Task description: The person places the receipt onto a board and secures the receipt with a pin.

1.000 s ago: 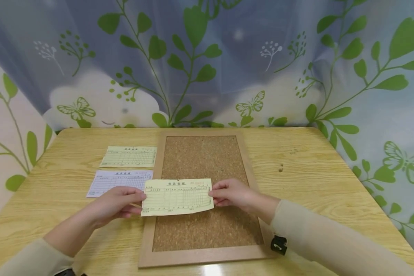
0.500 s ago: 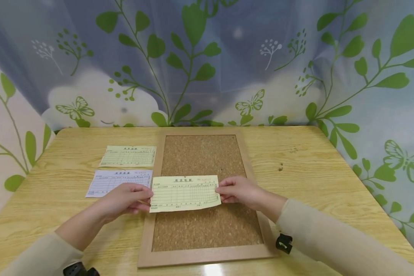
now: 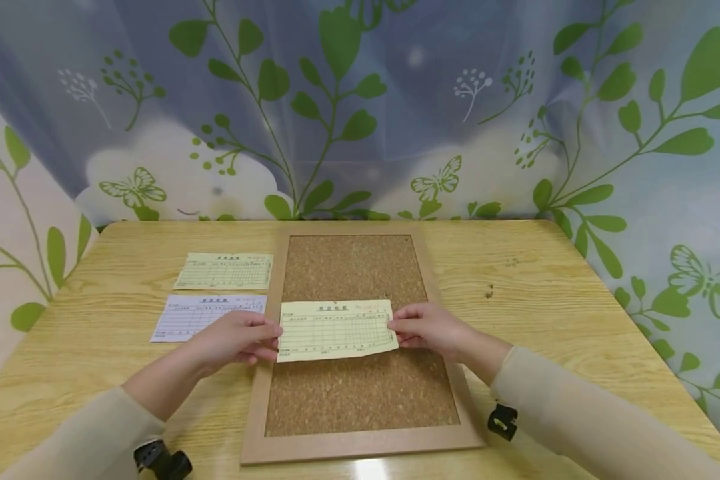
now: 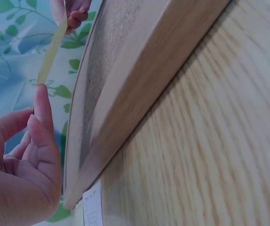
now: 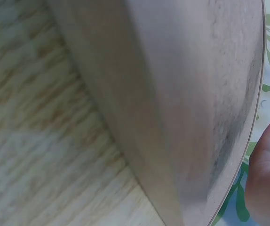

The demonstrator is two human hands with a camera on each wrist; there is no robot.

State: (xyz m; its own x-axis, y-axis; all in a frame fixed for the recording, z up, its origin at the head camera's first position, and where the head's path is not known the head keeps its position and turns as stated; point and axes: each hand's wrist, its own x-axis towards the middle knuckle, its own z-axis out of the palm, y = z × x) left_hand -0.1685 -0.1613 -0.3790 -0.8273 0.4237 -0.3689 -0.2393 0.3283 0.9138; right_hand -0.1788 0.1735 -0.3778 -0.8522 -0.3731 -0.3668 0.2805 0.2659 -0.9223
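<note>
Both hands hold a yellow receipt slip [image 3: 336,331] level over the middle of a wood-framed cork board [image 3: 360,403]. My left hand [image 3: 240,339] pinches the slip's left edge between thumb and fingers. On the opposite side, my right hand [image 3: 429,330] pinches its right edge. Seen from the left wrist, the slip [image 4: 51,54] is edge-on and raised above the board, stretched between the two hands. In the right wrist view only part of my right hand [image 5: 266,181] shows at the right border.
Left of the board lie another yellow slip [image 3: 224,272] and a white slip [image 3: 183,319], partly behind my left hand. The wooden table [image 3: 546,320] extends on both sides. A leaf-patterned curtain [image 3: 360,113] hangs behind it.
Both hands have carried the yellow slip to the right and slightly away from me, from the board's left side to its middle. The other slips and the board stay where they were.
</note>
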